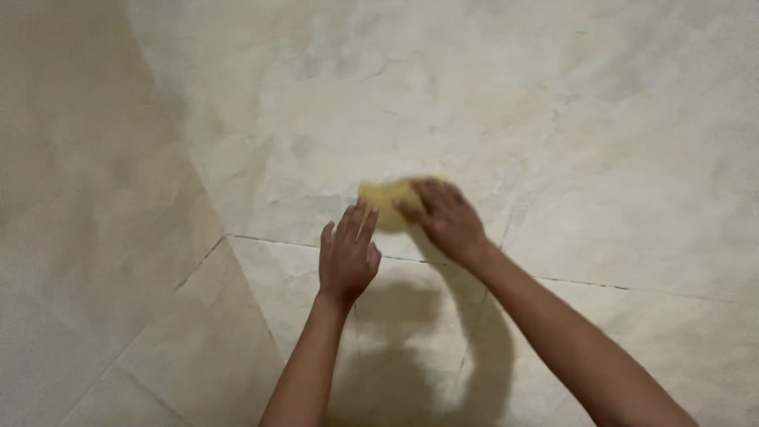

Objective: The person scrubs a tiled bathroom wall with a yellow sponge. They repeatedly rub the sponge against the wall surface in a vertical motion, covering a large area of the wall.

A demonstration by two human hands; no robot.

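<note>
Right hand point(444, 217) is pressing a yellow sponge point(385, 202) flat against the tiled wall point(553, 119); left hand point(346, 255) is resting spread, empty. Even pressure along the grout line point(277, 241) is advisable.

Two bare, sleeveless forearms point(316, 356)

Both arms stretched fwd; left hand point(346, 255) flat, fingers spread; right hand point(444, 217) palm-down, fingers curled, blurred.

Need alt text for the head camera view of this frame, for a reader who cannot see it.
A person's right hand presses a yellow sponge against a pale marble-look tiled surface. The left hand rests flat, fingers spread, just beside the sponge. Both bare forearms reach up from the bottom edge, casting a shadow between them.
</note>
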